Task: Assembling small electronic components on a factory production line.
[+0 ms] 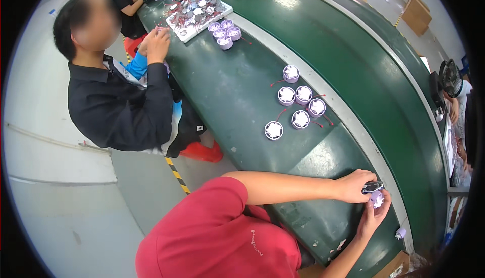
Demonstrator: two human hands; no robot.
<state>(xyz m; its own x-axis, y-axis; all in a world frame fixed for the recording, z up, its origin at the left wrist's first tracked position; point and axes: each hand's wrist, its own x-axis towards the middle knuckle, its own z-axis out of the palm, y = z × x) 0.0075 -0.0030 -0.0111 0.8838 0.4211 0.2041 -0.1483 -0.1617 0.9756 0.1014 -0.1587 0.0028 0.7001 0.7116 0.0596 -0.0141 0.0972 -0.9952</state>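
At the right end of the green bench, both my hands meet over a small lilac round part (377, 198) with a white star-shaped middle. The thumb and fingers of my right hand (373, 218) close around this lilac part from the near side. My left hand (352, 185) is closed on a small black object with a shiny edge (372, 187), held right above the lilac part. Its kind is too small to make out. Several finished-looking lilac round units with white star middles (300, 120) stand on the bench to the left, some with red wires.
Another lilac part (400, 233) lies by the metal rail (371, 151). Beyond runs a green conveyor belt (404, 141). At left, a co-worker in black (118, 106) sits by a white tray (222, 10) heaped with wired parts. A cardboard box (396, 267) stands at lower right.
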